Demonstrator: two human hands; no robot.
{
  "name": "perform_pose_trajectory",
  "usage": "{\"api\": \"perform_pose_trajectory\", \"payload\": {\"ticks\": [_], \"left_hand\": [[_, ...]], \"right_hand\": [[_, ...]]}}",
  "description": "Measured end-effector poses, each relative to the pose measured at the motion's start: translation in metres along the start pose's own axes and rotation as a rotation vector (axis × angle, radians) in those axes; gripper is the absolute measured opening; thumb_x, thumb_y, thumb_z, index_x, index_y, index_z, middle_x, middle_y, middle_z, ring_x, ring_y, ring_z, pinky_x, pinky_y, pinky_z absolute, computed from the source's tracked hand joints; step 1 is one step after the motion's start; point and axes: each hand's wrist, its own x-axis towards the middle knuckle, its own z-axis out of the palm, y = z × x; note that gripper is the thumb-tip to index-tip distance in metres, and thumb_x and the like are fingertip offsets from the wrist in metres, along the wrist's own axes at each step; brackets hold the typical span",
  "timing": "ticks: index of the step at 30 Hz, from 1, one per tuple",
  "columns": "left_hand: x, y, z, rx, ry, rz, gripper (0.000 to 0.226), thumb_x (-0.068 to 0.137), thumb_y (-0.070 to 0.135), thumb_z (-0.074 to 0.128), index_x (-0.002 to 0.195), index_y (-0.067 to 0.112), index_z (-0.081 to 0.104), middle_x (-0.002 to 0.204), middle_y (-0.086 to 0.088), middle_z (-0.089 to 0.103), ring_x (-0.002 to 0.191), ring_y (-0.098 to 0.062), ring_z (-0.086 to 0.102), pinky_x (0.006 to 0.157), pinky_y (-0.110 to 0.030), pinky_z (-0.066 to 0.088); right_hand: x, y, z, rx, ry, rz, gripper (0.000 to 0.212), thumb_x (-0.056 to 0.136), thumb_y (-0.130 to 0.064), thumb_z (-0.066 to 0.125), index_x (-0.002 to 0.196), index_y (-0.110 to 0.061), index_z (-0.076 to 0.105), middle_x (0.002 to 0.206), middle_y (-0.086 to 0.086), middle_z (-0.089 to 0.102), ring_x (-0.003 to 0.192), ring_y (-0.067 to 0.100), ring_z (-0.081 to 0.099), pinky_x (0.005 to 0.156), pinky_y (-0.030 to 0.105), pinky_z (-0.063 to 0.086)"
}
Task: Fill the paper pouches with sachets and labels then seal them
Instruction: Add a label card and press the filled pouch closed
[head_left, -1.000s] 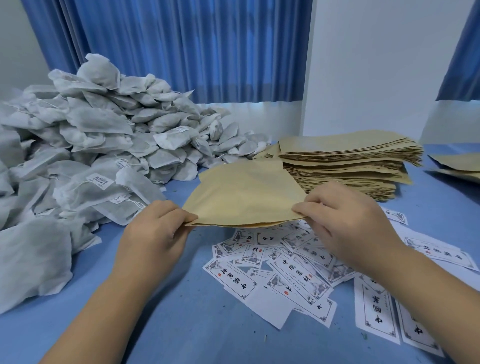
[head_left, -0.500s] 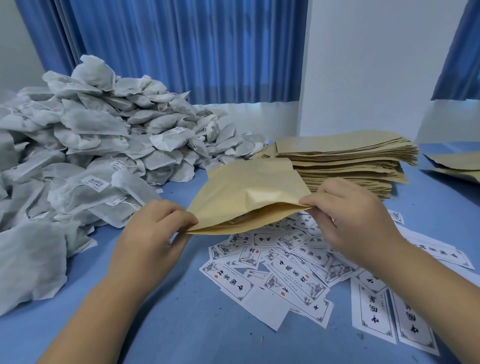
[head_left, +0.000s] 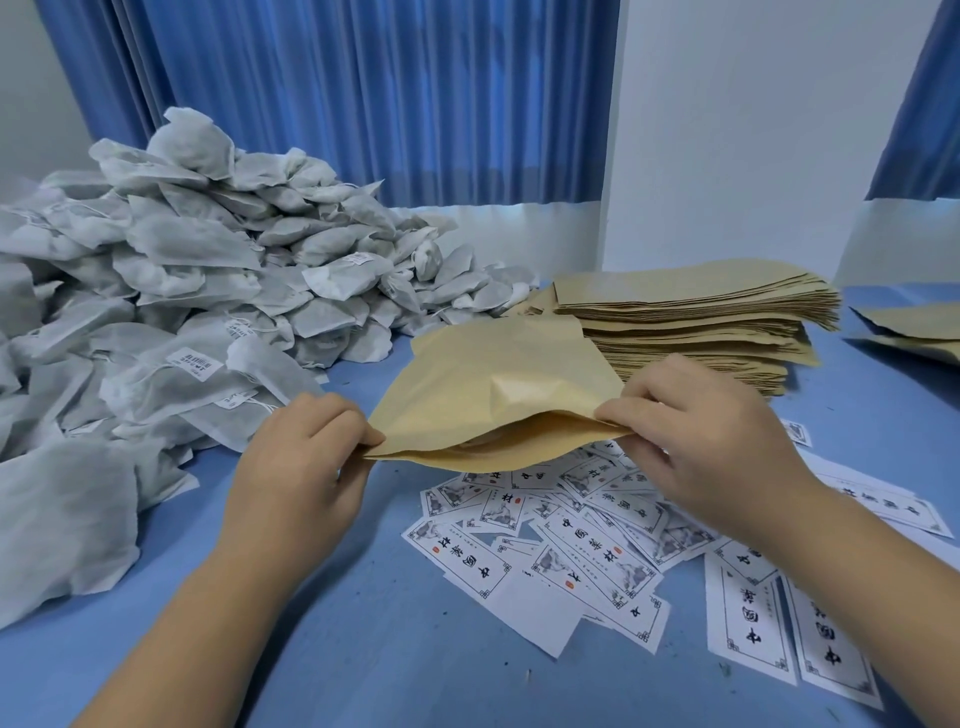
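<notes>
Nearest, labels (head_left: 571, 545) litter the worktop (head_left: 363, 649); above them the left hand (head_left: 306, 467) and right hand (head_left: 696, 447) each pinch a mouth corner of the paper pouch (head_left: 493, 395). Light, thin and crease-prone, it seems best held at those corners; its mouth gapes wider than a second ago, sachets (head_left: 208, 270) heaped beyond.

sachet heap (head_left: 197, 312) along table (head_left: 363, 649) left edge. pouch stack (head_left: 696, 322) at rear, right of heap. loose labels (head_left: 571, 551) in front of stack. held pouch (head_left: 488, 395) above labels, between left hand (head_left: 301, 467) and right hand (head_left: 696, 441).
</notes>
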Motion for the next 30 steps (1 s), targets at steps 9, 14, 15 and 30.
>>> {"api": "perform_pose_trajectory", "payload": {"ticks": [9,14,15,30], "left_hand": [[0.006,0.013,0.004,0.05,-0.061,0.095,0.014,0.079,0.011,0.058,0.077,0.007,0.07,0.072,-0.004,0.062,0.062,-0.029,0.055,0.054,-0.041,0.043],[0.005,0.013,0.005,0.058,-0.012,0.086,0.009,0.076,0.004,0.062,0.068,0.002,0.068,0.061,-0.007,0.054,0.053,-0.029,0.049,0.047,-0.04,0.039],[0.004,0.012,0.005,0.058,-0.014,0.084,0.01,0.076,0.005,0.061,0.069,0.002,0.067,0.062,-0.007,0.053,0.054,-0.03,0.049,0.047,-0.041,0.039],[0.004,0.021,0.012,0.048,-0.023,0.107,0.015,0.078,0.01,0.062,0.063,0.009,0.064,0.062,-0.001,0.055,0.064,-0.022,0.037,0.05,-0.035,0.036]], "right_hand": [[0.001,0.0,0.0,0.025,0.037,0.034,0.01,0.073,0.001,0.066,0.08,-0.001,0.073,0.074,0.009,0.066,0.063,0.032,0.06,0.051,0.041,0.05],[0.002,-0.003,-0.001,0.003,-0.037,0.02,0.015,0.068,0.003,0.075,0.081,-0.004,0.071,0.079,0.009,0.065,0.069,0.032,0.06,0.061,0.041,0.05],[0.003,-0.004,0.0,-0.004,-0.045,0.015,0.017,0.067,0.001,0.077,0.082,-0.005,0.071,0.079,0.009,0.065,0.069,0.032,0.06,0.061,0.041,0.049],[0.009,-0.022,0.002,-0.053,-0.032,-0.013,0.021,0.06,0.01,0.075,0.074,-0.005,0.071,0.07,0.008,0.063,0.06,0.031,0.057,0.054,0.04,0.046]]}}
